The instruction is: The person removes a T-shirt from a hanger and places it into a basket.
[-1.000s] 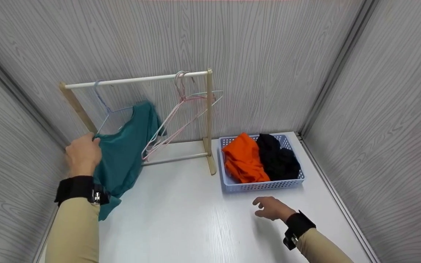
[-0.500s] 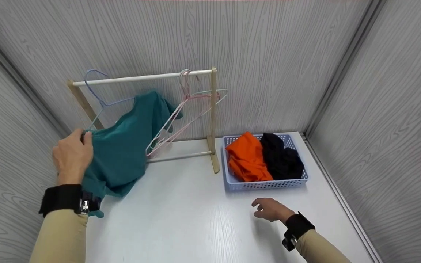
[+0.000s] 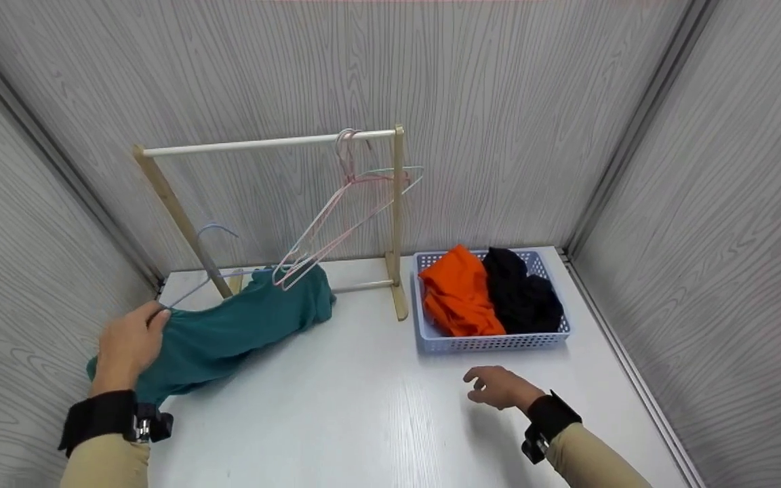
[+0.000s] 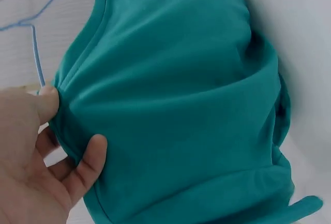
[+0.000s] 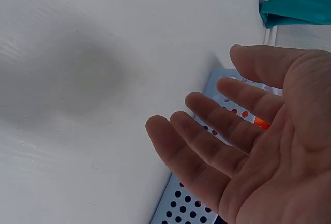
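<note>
My left hand (image 3: pixel 129 342) pinches the neckline of a teal T-shirt (image 3: pixel 228 339) together with the blue clothes hanger (image 3: pixel 209 268) inside it. The shirt sags low over the tabletop, left of the middle, and the hanger's hook stands below the rail, off it. In the left wrist view, thumb and fingers grip the shirt's collar (image 4: pixel 72 74), and the hanger's thin arm (image 4: pixel 37 53) runs into the thumb. My right hand (image 3: pixel 499 388) hovers over the table in front of the basket, fingers relaxed and holding nothing; its palm (image 5: pixel 274 177) shows in the right wrist view.
A small wooden rack (image 3: pixel 397 224) with a white rail (image 3: pixel 248 144) stands at the back. Several pink and pale hangers (image 3: pixel 326 210) hang at its right end. To the right, a blue perforated basket (image 3: pixel 492 344) holds an orange garment (image 3: pixel 462 295) and a black garment (image 3: pixel 523 291). Grey walls enclose the table.
The left hand has lifted the hanger's hook off the rail and brought hanger and teal T-shirt down toward the table. The right hand has stayed nearly still.
</note>
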`<state>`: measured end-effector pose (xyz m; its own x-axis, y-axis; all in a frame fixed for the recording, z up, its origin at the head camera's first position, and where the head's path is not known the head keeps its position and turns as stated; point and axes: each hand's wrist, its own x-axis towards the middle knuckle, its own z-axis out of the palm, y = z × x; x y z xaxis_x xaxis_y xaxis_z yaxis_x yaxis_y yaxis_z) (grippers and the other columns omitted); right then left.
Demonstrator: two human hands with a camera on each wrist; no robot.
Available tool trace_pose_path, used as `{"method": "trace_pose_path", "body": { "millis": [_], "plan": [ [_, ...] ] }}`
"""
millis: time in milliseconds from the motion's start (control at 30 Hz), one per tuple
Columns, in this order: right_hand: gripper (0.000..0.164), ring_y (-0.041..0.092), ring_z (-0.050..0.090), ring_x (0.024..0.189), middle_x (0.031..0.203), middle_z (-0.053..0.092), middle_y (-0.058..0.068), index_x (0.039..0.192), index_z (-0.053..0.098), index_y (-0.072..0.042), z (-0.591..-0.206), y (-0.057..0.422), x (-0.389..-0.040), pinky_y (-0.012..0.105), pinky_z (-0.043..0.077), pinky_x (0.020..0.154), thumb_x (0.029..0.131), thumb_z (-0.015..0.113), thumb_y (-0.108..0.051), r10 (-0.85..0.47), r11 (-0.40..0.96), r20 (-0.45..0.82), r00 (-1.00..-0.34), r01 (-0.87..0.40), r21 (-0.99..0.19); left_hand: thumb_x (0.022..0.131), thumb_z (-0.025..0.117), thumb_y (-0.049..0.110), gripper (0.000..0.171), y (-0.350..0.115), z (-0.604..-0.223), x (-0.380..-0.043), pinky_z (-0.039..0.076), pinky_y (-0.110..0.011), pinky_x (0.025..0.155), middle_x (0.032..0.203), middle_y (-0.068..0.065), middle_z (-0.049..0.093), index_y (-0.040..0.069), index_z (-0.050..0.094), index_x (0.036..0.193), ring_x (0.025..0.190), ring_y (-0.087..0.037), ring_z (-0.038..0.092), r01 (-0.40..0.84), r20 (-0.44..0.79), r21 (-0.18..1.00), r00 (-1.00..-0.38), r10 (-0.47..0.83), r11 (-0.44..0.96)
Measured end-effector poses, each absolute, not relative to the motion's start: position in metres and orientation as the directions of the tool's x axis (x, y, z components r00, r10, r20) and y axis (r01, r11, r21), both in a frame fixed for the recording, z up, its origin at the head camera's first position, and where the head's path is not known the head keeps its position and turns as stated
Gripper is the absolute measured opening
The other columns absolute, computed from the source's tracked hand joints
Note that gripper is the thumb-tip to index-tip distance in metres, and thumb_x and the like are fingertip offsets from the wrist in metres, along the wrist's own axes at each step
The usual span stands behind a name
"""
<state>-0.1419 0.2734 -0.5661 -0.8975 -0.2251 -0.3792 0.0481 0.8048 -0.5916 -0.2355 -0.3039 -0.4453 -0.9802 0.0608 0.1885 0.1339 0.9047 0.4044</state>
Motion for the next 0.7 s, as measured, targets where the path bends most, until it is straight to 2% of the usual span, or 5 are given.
{"method": "trace_pose_path", "body": {
  "millis": [133, 233, 433, 567, 700],
  "plan": [
    [0.032, 0.028, 0.067, 0.086, 0.111, 0.067, 0.023, 0.120, 0.062, -0.005, -0.568, 0.274, -0.143, 0.040, 0.057, 0.062, 0.089, 0.065, -0.014, -0.252, 0.805, -0.364, -0.897, 0.014, -0.592, 0.106, 0.039, 0.024, 0.036, -0.309, -0.453, -0.230, 0.044, -0.062, 0.083, 0.113, -0.032, 0.062, -0.004, 0.058, 0.119, 0.099, -0.049, 0.059, 0.219, 0.179, 0.435, -0.972, 0.154, 0.873],
    [0.032, 0.030, 0.068, 0.084, 0.108, 0.068, 0.023, 0.119, 0.062, -0.003, -0.569, 0.275, -0.144, 0.041, 0.056, 0.065, 0.089, 0.066, -0.014, -0.275, 0.808, -0.340, -0.899, -0.024, -0.589, 0.106, 0.040, 0.026, 0.038, -0.308, -0.453, -0.228, 0.042, -0.064, 0.090, 0.117, -0.031, 0.062, -0.003, 0.059, 0.122, 0.107, -0.050, 0.056, 0.256, 0.156, 0.459, -0.966, 0.206, 0.851],
    [0.030, 0.037, 0.065, 0.101, 0.109, 0.069, 0.022, 0.117, 0.063, -0.001, -0.563, 0.274, -0.151, 0.051, 0.052, 0.086, 0.089, 0.064, -0.013, -0.318, 0.804, -0.221, -0.922, -0.138, -0.579, 0.104, 0.045, 0.029, 0.036, -0.289, -0.444, -0.224, 0.045, -0.061, 0.091, 0.116, -0.023, 0.067, 0.002, 0.064, 0.119, 0.106, -0.044, 0.061, 0.321, 0.149, 0.459, -0.947, 0.284, 0.828],
    [0.034, 0.038, 0.063, 0.109, 0.117, 0.067, 0.020, 0.123, 0.061, 0.001, -0.551, 0.269, -0.158, 0.054, 0.049, 0.094, 0.092, 0.063, -0.012, -0.316, 0.782, -0.107, -0.943, -0.194, -0.593, 0.104, 0.046, 0.031, 0.037, -0.269, -0.436, -0.221, 0.045, -0.062, 0.094, 0.119, -0.021, 0.067, 0.004, 0.063, 0.122, 0.110, -0.043, 0.061, 0.354, 0.142, 0.456, -0.935, 0.326, 0.817],
    [0.044, 0.035, 0.059, 0.118, 0.128, 0.062, 0.017, 0.133, 0.055, -0.001, -0.529, 0.258, -0.163, 0.052, 0.046, 0.101, 0.091, 0.065, -0.011, -0.274, 0.738, -0.025, -0.961, -0.193, -0.647, 0.103, 0.047, 0.032, 0.039, -0.246, -0.432, -0.220, 0.043, -0.062, 0.099, 0.125, -0.020, 0.064, 0.004, 0.062, 0.127, 0.117, -0.043, 0.058, 0.362, 0.124, 0.476, -0.930, 0.346, 0.802]
  ]
}}
